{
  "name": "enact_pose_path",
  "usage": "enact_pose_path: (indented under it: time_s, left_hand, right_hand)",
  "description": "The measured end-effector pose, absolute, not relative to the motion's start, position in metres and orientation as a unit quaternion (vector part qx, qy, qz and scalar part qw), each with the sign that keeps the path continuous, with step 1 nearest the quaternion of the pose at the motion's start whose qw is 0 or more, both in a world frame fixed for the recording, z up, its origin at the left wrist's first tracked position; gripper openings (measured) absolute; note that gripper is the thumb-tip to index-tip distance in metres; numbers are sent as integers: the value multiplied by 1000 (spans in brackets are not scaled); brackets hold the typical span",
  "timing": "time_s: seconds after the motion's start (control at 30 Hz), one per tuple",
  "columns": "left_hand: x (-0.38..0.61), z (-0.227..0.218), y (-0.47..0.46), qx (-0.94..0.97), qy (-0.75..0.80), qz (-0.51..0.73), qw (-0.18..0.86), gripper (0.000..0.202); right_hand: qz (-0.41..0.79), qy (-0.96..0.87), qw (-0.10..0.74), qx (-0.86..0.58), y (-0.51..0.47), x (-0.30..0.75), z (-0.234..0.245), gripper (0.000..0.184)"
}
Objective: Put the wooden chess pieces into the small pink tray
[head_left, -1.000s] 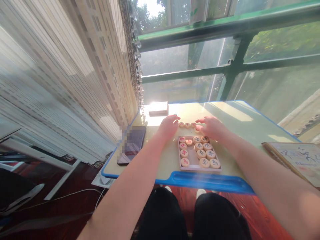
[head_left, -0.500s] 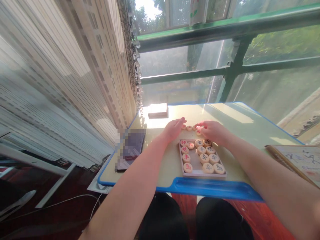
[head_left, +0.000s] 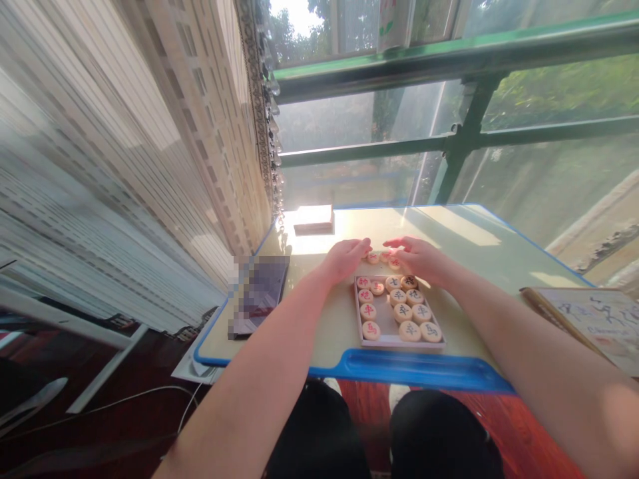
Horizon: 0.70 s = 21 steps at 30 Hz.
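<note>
A shallow white tray [head_left: 388, 340] lies on the small table [head_left: 469, 239] and holds several round wooden chess pieces [head_left: 410, 330] marked in red and black. A few loose pieces [head_left: 373, 257] lie on the tabletop just beyond the tray. My left hand [head_left: 345, 257] rests palm down to the left of these loose pieces, fingertips touching them. My right hand [head_left: 418, 258] lies over the tray's far right corner, fingers stretched toward the same loose pieces. Neither hand visibly grips a piece.
A dark phone [head_left: 260, 295] lies at the table's left edge. A flat pale box [head_left: 313, 218] sits at the far left in sunlight. A folded printed board [head_left: 589, 316] lies at the right. A blue groove [head_left: 424, 371] runs along the near edge. Windows stand behind.
Both hands have stayed over the loose pieces beyond the tray, shifting slightly; my left fingers drew closer to them. The camera view wobbled a little.
</note>
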<state>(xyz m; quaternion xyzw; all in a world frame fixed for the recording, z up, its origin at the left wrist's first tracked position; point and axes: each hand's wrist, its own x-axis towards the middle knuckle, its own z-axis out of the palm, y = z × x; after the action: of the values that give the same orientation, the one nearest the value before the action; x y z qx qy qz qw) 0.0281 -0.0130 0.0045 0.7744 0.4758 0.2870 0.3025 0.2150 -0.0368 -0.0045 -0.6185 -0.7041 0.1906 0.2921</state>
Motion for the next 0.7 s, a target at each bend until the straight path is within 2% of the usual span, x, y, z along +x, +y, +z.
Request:
enact_pose_path:
  time_s: [0.2, 0.53, 0.7]
  left_hand:
    - [27, 3, -10, 771, 475, 301, 299, 44]
    - [29, 4, -10, 774, 478, 307, 282, 39]
    - [25, 4, -9, 770, 523, 300, 211, 37]
  right_hand:
    - [150, -746, 222, -610, -33, 218, -4, 33]
    - [233, -732, 242, -593, -37, 217, -2, 37]
    - [229, -734, 252, -588, -41, 217, 2, 35]
